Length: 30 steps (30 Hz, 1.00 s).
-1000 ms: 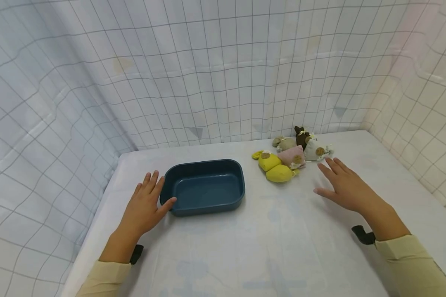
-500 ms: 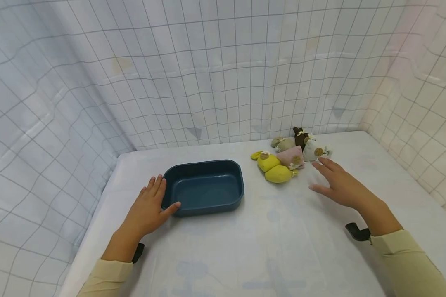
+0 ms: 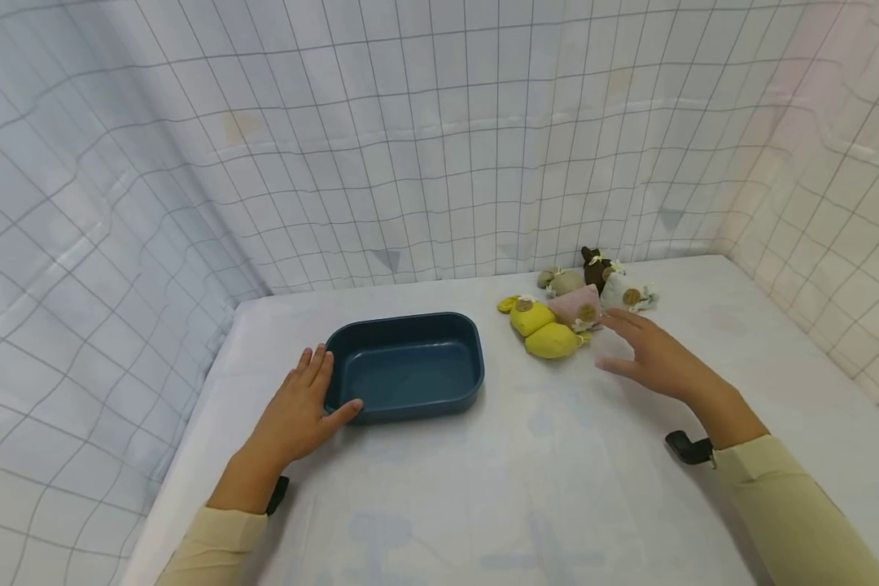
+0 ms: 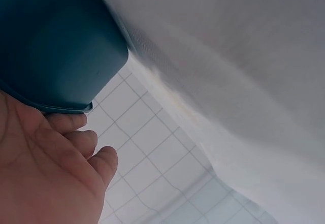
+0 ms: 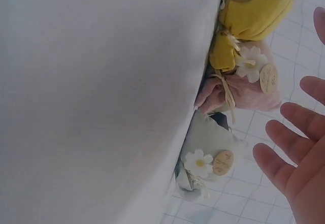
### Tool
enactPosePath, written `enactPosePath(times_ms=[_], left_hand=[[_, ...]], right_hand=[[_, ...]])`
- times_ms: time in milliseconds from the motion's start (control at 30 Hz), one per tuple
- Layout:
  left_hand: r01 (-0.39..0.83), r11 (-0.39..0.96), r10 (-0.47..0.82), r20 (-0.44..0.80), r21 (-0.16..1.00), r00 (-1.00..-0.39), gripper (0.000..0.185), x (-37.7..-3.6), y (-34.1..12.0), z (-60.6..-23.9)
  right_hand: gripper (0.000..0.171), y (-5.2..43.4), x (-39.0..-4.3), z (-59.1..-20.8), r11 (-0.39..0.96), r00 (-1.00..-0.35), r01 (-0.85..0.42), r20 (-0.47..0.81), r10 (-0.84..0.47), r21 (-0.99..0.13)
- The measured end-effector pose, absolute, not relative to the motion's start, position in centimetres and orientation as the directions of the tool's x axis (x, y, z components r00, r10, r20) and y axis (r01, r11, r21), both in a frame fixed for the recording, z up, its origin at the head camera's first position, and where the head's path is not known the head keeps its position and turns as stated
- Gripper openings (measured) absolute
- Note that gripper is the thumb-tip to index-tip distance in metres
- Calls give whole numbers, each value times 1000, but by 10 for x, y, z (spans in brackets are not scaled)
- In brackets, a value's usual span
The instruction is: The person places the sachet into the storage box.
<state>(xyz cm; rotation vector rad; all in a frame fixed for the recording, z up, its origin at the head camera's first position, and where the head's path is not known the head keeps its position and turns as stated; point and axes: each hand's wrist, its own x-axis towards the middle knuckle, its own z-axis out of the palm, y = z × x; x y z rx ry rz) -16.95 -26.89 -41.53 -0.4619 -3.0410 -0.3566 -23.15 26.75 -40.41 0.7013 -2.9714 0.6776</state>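
A dark blue rectangular tub point(image 3: 410, 411) sits left of centre on the table. My left hand point(image 3: 296, 411) rests at its left end, fingers straight along the rim and thumb over the near corner; in the left wrist view the fingers point(image 4: 81, 140) lie right at the tub's rim. My right hand point(image 3: 655, 354) hovers with fingers extended and holds nothing. Just beyond its fingertips lies a pile of small tied cloth sachets: a pink sachet point(image 3: 577, 306), two yellow ones, a pale grey sachet point(image 3: 618, 293), a beige sachet point(image 3: 567, 282) and a dark brown sachet point(image 3: 595, 270). Flowers and round tags decorate several.
A white cloth covers the table point(image 3: 439, 505). White grid-patterned curtains point(image 3: 447, 163) hang behind the table and on both sides. Black wrist mounts point(image 3: 688, 448) stick out beside the sleeves.
My right hand has moved left, toward the pink and yellow sachets. My left hand has shifted slightly right, further over the tub's left rim. Tub and sachets lie as before.
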Motion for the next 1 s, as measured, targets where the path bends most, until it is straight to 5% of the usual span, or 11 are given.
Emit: enactPosePath(times_ms=[1000], left_hand=[[311,932,291,126,188,-948,100,-170,-269,-418]], right_hand=[[60,237,-258,-412,737,-864,-501,213,-456,-453]])
